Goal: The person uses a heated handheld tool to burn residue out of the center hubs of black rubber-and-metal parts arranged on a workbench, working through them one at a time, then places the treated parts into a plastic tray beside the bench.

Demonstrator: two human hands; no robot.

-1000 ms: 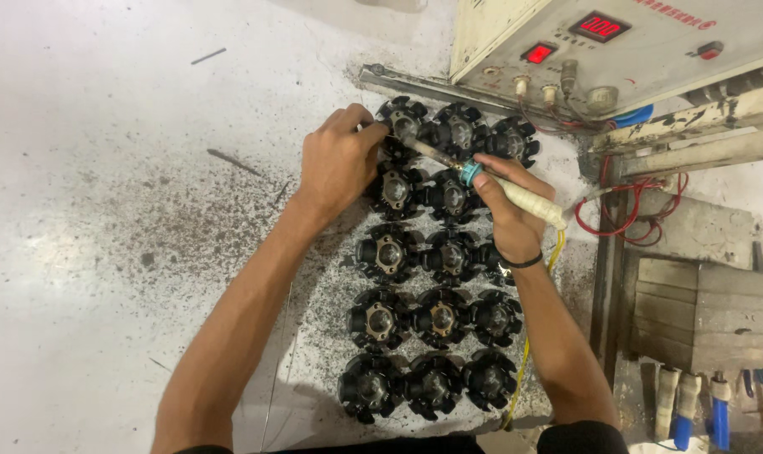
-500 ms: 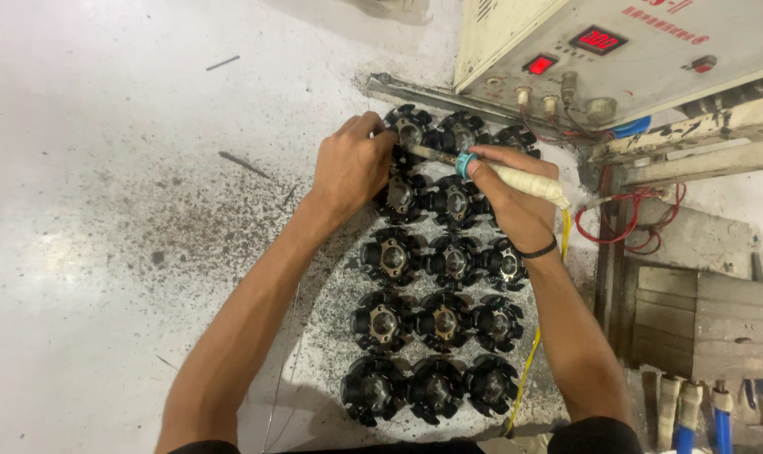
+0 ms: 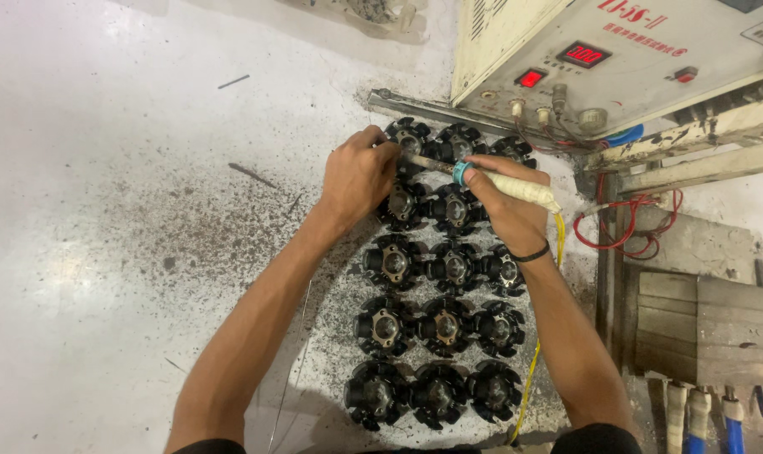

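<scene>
- Black star-shaped parts (image 3: 436, 332) lie in rows of three on a speckled sheet (image 3: 331, 336), running from 6 o'clock up to 12.
- The right hand (image 3: 509, 210) is closed around a taped tool handle (image 3: 520, 187), just right of the middle; its thin tip points to 10 o'clock.
- The left hand (image 3: 358, 175) is curled over the top-left part (image 3: 407, 134), touching the tool's tip.
- A cream machine box (image 3: 634, 59) with red lights sits at 1 o'clock.

L hand (image 3: 358, 175), R hand (image 3: 506, 206) both clenched
</scene>
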